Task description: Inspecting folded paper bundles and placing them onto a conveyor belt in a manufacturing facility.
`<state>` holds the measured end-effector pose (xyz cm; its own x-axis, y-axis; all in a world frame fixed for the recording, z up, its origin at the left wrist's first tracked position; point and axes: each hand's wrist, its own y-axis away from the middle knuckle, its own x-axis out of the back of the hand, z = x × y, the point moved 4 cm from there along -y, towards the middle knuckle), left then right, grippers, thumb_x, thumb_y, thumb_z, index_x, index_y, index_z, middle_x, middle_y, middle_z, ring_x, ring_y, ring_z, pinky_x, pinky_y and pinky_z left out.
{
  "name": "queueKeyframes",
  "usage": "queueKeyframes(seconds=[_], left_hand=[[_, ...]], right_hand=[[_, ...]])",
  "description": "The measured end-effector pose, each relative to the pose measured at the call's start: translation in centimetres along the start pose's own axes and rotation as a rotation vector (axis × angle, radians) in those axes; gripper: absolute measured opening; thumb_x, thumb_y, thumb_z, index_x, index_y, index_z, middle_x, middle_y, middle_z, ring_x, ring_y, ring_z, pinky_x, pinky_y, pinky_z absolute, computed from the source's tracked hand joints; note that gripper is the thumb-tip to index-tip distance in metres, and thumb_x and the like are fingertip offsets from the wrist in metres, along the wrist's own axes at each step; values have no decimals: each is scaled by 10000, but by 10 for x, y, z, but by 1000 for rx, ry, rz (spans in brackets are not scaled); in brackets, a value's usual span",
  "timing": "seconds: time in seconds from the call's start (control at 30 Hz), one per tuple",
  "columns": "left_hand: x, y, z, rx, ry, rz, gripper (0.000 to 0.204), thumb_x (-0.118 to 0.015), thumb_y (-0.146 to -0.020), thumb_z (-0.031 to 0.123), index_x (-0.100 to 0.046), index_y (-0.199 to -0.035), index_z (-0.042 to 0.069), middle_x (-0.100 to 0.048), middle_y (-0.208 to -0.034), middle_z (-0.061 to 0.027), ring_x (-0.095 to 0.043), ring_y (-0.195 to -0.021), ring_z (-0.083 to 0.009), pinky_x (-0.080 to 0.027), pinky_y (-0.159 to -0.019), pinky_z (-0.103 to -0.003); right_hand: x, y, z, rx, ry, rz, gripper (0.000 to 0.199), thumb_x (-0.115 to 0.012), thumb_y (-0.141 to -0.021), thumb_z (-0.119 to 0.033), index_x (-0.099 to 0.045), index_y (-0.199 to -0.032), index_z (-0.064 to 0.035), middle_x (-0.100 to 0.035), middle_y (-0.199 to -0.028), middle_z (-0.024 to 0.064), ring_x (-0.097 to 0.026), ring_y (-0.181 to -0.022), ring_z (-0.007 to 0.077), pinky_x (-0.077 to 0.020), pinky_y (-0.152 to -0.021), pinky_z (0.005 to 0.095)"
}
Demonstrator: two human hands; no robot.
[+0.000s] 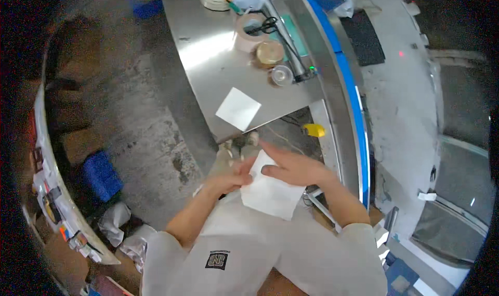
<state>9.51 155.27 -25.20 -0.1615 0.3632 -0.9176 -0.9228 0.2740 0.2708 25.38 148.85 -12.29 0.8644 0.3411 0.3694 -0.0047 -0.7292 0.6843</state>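
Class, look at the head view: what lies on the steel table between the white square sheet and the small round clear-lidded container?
Nothing: in the head view, bare metal table separates the white square sheet from the small round clear-lidded container.
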Motion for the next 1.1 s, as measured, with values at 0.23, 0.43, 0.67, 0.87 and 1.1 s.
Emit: queueKeyframes(seconds=[0.23,0.43,0.67,0.87,1.1], left_hand=[[-64,-30,30,99,-361,-120,865,-750,-773,165,-255,-1474,51,-481,-1357,-58,-457,-1221,-143,-357,-1044,-304],[-93,-50,44,266,-541,-165,866,-747,-773,191,-257,-1471,43,-489,-1343,-67,-461,-1218,-154,-357,-1042,-305],[-101,-64,60,230,-783,-93,833,-745,-774,249,-304,-1443,22,-525,-1295,-107,-501,-1177,-169,-410,-992,-318],[9,-86,91,-23,-1002,493,760,-786,-747,321,-424,-1327,-10,-650,-985,-108,-619,-882,-180,-503,-777,-349],[123,-87,136,-380,-1983,1093,663,-783,-676,303,-486,-1181,-6,-635,-937,-193,-618,-850,-411,-489,-789,-478]], right_hand=[[-2,41,32,-93,-246,124,779,-531,-929,-355,-122,-1499,-17,-352,-1458,253,-406,-1322,328,-329,-1068,352],[-4,65,72,-24,-332,140,824,-622,-852,-309,-193,-1490,-12,-493,-1345,203,-485,-1228,258,-363,-1031,334],[-2,59,97,-42,-605,228,894,-695,-775,-473,-322,-1446,-15,-525,-1337,191,-518,-1214,280,-394,-1020,354],[8,53,103,-37,-792,182,790,-776,-710,-218,-405,-1369,10,-569,-1225,104,-514,-1140,178,-401,-982,322],[8,35,141,-80,-909,358,776,-793,-731,-260,-418,-1357,3,-578,-1203,90,-523,-1125,175,-401,-983,327]])
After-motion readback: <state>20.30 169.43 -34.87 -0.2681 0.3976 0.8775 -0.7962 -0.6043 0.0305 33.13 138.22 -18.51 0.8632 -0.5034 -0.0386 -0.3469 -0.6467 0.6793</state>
